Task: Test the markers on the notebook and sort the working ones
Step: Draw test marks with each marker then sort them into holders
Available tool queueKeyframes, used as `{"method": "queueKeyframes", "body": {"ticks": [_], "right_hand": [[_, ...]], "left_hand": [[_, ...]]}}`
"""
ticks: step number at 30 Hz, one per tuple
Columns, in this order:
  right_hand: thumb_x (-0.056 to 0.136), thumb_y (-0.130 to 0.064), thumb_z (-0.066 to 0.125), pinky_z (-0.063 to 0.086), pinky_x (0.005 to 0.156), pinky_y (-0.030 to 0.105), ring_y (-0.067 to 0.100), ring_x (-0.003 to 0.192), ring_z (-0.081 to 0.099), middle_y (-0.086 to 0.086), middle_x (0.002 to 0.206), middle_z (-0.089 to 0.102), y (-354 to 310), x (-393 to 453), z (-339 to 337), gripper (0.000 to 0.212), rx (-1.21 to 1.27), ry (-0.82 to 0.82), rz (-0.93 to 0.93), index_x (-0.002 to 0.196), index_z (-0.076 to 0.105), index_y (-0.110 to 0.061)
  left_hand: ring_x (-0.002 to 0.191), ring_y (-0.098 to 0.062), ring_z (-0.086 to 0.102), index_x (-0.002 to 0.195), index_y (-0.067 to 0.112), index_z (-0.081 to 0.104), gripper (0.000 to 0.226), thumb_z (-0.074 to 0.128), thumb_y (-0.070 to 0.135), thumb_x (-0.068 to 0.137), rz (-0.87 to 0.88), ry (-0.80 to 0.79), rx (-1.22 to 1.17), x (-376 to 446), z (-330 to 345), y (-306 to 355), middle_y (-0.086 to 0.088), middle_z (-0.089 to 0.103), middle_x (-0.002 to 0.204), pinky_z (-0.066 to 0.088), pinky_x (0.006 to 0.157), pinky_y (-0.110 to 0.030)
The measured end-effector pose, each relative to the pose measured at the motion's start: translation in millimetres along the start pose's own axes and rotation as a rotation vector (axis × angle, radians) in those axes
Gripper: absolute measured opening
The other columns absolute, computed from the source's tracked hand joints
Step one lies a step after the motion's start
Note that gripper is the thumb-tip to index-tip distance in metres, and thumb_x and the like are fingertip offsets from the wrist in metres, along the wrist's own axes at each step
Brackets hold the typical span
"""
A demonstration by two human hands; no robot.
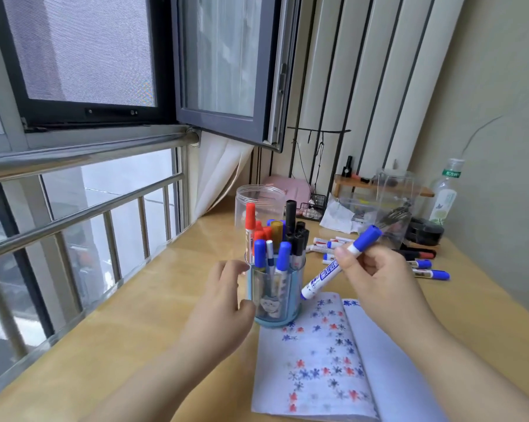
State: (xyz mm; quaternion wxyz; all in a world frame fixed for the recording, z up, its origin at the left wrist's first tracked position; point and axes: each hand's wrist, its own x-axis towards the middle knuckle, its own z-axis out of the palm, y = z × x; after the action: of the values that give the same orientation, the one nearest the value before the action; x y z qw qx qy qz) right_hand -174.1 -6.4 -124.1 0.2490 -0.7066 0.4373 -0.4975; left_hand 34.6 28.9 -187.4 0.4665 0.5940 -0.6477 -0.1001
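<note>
Right hand [375, 275]: raised above the open notebook, at about 3 o'clock from the pen holder; fingers curled round the barrel of one blue-capped white whiteboard marker [339, 264]. Marker held tilted, cap end up toward 1 o'clock, tail end down toward 7 o'clock, just above the notebook's top edge and not touching the page.

Left hand [226, 296]: at 9 o'clock of the holder, palm turned toward it, fingers loosely spread and slightly bent, thumb near the holder's lower wall; whether any finger touches the holder cannot be told. It holds nothing.

Round pale-blue plastic pen holder with clear panels [276, 296]: one, standing upright on the desk, at 11 o'clock from the notebook. It holds upright markers: about three blue-capped in front, about three red-capped at the left, one yellow-capped in the middle, several black-capped at the right; exact count uncertain where they overlap.

Open white paper notebook [324, 360]: one, flat on the light wooden desk [135, 336], left page covered with small red, blue and black star-like test marks.

Loose markers lying on the desk [421, 269]: a group at 1 to 2 o'clock from the holder, mostly white with blue caps, at least five, one dark with a red end.

Clear plastic jar [258, 199]: one, behind the holder at 12 o'clock.

Clear plastic bottle with a green label [445, 196]: one, at the far right by the wall.
</note>
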Motion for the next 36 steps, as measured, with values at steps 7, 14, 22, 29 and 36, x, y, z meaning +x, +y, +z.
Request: {"method": "queueKeyframes", "body": {"ticks": [7,14,22,29,36], "right_hand": [[0.088,-0.03,0.061,0.053,0.076,0.034,0.012,0.071,0.063,-0.006,0.071,0.067,-6.2,3.5,0.8,0.01,-0.016,0.033,-0.021,0.081,0.063,-0.023],[0.091,-0.029,0.058,0.053,0.079,0.044,0.019,0.076,0.064,-0.002,0.078,0.068,-4.1,13.6,1.4,0.011,-0.083,0.053,-0.044,0.081,0.06,-0.025],[0.092,-0.025,0.057,0.045,0.065,0.014,-0.007,0.063,0.057,-0.012,0.063,0.06,-4.2,31.1,9.3,0.012,-0.173,-0.06,-0.082,0.088,0.062,-0.015],[0.091,-0.033,0.059,0.034,0.046,0.012,0.001,0.048,0.046,-0.009,0.059,0.046,-18.0,58.8,20.3,0.022,-0.326,-0.19,-0.016,0.074,0.055,-0.02],[0.079,-0.033,0.073,0.037,0.054,0.017,0.004,0.06,0.05,-0.007,0.065,0.054,-10.3,44.2,41.5,0.021,-0.375,-0.233,-0.037,0.091,0.058,-0.025]], "left_hand": [[0.086,0.0,0.042,0.135,0.035,0.035,0.066,0.049,0.004,0.078,0.106,-0.099,0.109,-7.7,12.7,6.4,0.014,0.027,0.112,0.036,0.069,-0.009],[0.093,-0.012,0.05,0.139,0.034,0.03,0.067,0.049,0.008,0.08,0.074,-0.088,0.231,-9.8,15.2,19.4,0.009,0.025,0.119,0.047,0.075,-0.028],[0.107,-0.014,0.044,0.141,0.033,0.027,0.066,0.048,0.009,0.082,0.09,-0.099,0.343,-8.1,21.8,28.1,0.005,0.027,0.123,0.05,0.076,-0.032],[0.089,-0.025,0.057,0.131,0.018,0.049,0.067,0.062,-0.001,0.068,0.116,-0.027,0.345,-7.6,22.4,16.3,-0.006,0.045,0.112,0.051,0.054,-0.03],[0.073,-0.018,0.058,0.137,0.02,0.045,0.082,0.069,-0.002,0.061,0.129,-0.034,0.334,-17.5,23.4,11.3,-0.003,0.049,0.106,0.045,0.047,-0.022]]}}
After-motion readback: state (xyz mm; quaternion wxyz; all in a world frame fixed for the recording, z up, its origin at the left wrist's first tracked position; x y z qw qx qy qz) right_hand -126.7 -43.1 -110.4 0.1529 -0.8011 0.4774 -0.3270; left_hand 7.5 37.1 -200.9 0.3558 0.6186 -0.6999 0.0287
